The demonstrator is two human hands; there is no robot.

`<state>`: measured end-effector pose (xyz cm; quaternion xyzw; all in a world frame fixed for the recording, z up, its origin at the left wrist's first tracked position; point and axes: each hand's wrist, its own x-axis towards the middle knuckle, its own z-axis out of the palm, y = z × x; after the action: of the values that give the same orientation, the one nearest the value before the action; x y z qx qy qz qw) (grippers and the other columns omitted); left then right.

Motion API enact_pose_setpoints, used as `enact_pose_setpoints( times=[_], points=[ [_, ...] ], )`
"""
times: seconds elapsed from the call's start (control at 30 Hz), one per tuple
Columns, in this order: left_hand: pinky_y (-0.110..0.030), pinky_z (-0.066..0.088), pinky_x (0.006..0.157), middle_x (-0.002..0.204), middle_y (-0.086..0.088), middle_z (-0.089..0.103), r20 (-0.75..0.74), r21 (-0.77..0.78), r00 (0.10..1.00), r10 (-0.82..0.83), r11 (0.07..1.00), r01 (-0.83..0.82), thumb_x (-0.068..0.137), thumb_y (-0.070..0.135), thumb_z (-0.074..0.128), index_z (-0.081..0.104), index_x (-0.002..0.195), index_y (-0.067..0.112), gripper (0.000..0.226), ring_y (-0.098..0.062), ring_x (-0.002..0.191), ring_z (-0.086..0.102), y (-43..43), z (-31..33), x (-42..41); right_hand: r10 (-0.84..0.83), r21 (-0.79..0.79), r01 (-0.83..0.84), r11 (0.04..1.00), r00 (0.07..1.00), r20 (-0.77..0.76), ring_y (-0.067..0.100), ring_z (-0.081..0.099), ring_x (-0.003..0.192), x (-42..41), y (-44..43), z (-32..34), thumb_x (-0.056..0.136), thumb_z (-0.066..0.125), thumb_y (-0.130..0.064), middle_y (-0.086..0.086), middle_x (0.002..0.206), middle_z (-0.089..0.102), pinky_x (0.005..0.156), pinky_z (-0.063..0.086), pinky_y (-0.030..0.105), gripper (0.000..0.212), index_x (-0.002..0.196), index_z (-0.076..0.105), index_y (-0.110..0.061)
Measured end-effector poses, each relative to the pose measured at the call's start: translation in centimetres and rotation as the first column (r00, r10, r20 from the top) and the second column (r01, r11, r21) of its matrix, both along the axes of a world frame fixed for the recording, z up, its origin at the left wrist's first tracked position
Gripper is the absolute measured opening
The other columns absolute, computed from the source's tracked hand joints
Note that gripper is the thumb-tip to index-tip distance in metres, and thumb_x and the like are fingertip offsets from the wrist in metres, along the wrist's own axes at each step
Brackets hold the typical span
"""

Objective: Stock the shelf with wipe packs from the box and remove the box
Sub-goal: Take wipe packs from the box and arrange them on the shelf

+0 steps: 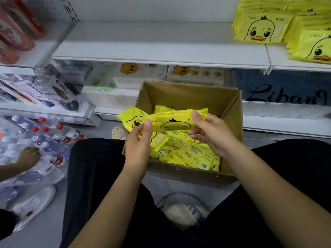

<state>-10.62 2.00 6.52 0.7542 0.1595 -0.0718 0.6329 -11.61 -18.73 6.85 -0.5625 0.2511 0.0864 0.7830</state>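
you get bright, even light, seemingly from overhead, leaving only soft shadows under the white shelf (161,51). the wide lens bows your frame at the edges, and the red packs (16,31) and water bottles (46,144) on the left smear into blur.

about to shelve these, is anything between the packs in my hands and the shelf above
Nothing visible does: left hand and right hand hold wipe packs over the box, with open air up to the shelf.

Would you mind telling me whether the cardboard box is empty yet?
Not empty: the open cardboard box holds many yellow wipe packs piled across its bottom.
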Motion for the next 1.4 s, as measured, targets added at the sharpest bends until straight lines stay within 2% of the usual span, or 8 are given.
enact_pose_setpoints(
  times=[0.1, 0.23, 0.43, 0.7, 0.8, 1.07, 1.2, 1.4],
  points=[
    [-0.013, 0.045, 0.084, 0.115, 0.005, 0.068, 0.081, 0.133, 0.992, -0.094, 0.988, 0.083, 0.084, 0.075, 0.051, 0.068, 0.12, 0.016, 0.071, -0.009, 0.11, 0.061, -0.4, 0.4, 0.0, 0.001, 0.047, 0.006, 0.999, 0.99, -0.143, 0.016, 0.072, 0.067, 0.0, -0.2, 0.3, 0.073, 0.074, -0.056, 0.009, 0.125, 0.06, 0.057, 0.058, 0.024, 0.105, 0.155, 0.028, -0.011],
    [-0.033, 0.038, 0.064, 0.07, -0.001, 0.05, 0.162, 0.143, 0.978, -0.134, 0.983, 0.112, 0.092, 0.065, 0.057, 0.06, 0.084, 0.005, 0.061, -0.015, 0.067, 0.043, -0.8, 0.2, 0.8, 0.085, -0.041, -0.096, 0.995, 0.973, -0.216, 0.015, 0.065, 0.055, 0.0, -0.8, 0.6, 0.081, 0.063, -0.069, 0.012, 0.099, 0.065, 0.057, 0.055, 0.027, 0.064, 0.113, 0.059, -0.013],
    [-0.052, 0.059, 0.086, 0.086, -0.005, 0.075, 0.108, 0.006, 0.982, -0.156, 0.988, 0.157, 0.086, 0.063, 0.069, 0.073, 0.091, 0.019, 0.044, -0.025, 0.085, 0.07, -1.9, 0.9, 2.0, 0.137, -0.42, -0.187, 0.888, 0.98, -0.147, 0.011, 0.043, 0.039, 0.3, -2.7, 0.7, 0.093, 0.037, -0.073, 0.012, 0.056, 0.05, 0.056, 0.041, 0.028, 0.07, 0.102, 0.065, -0.01],
    [-0.049, 0.051, 0.082, 0.092, -0.006, 0.063, -0.051, -0.101, 0.986, -0.16, 0.983, 0.154, 0.063, 0.093, 0.062, 0.069, 0.093, 0.01, 0.088, -0.026, 0.083, 0.056, -4.5, 2.6, 4.7, 0.045, -0.484, -0.045, 0.874, 0.999, -0.013, 0.021, 0.03, 0.058, 2.2, -5.2, 1.0, 0.092, 0.038, -0.077, 0.009, 0.073, 0.035, 0.058, 0.022, 0.031, 0.057, 0.08, 0.051, -0.022],
    [-0.044, 0.054, 0.088, 0.095, -0.001, 0.076, 0.006, -0.108, 0.985, -0.172, 0.979, 0.171, 0.087, 0.075, 0.057, 0.078, 0.09, 0.021, 0.058, -0.026, 0.089, 0.068, -6.3, 3.1, 5.4, -0.069, -0.452, 0.085, 0.888, 0.996, 0.051, 0.02, 0.031, 0.063, 3.4, -6.6, 1.9, 0.093, 0.05, -0.068, 0.007, 0.069, 0.033, 0.066, 0.022, 0.034, 0.052, 0.067, 0.034, -0.026],
    [-0.045, 0.056, 0.095, 0.097, 0.003, 0.079, 0.006, -0.158, 0.978, -0.21, 0.965, 0.209, 0.098, 0.062, 0.05, 0.08, 0.094, 0.025, 0.047, -0.019, 0.098, 0.075, -12.1, 5.4, 7.9, -0.177, -0.336, 0.2, 0.921, 0.979, 0.098, 0.022, 0.053, 0.061, 7.8, -11.6, 3.4, 0.096, 0.056, -0.056, 0.01, 0.067, 0.059, 0.067, 0.042, 0.031, 0.045, 0.078, 0.061, -0.015],
    [-0.058, 0.048, 0.103, 0.108, -0.006, 0.077, -0.043, -0.204, 0.965, -0.257, 0.948, 0.244, 0.082, 0.078, 0.06, 0.078, 0.103, 0.024, 0.06, -0.033, 0.105, 0.071, -14.2, 4.3, 9.2, -0.187, -0.271, 0.192, 0.943, 0.981, 0.045, 0.034, 0.07, 0.104, 10.2, -14.6, 2.8, 0.083, 0.06, -0.071, 0.011, 0.103, 0.077, 0.107, 0.046, 0.053, 0.071, 0.098, 0.068, -0.002],
    [-0.04, 0.043, 0.076, 0.095, 0.0, 0.056, 0.094, -0.025, 0.979, -0.18, 0.983, 0.183, 0.077, 0.086, 0.057, 0.067, 0.093, 0.014, 0.075, -0.021, 0.084, 0.048, -16.1, 3.3, 10.8, -0.126, -0.262, 0.156, 0.952, 0.984, 0.127, 0.015, 0.065, 0.102, 11.8, -16.8, 1.4, 0.075, 0.055, -0.086, -0.006, 0.104, 0.074, 0.1, 0.047, 0.039, 0.075, 0.098, 0.072, -0.017]
  ],
)
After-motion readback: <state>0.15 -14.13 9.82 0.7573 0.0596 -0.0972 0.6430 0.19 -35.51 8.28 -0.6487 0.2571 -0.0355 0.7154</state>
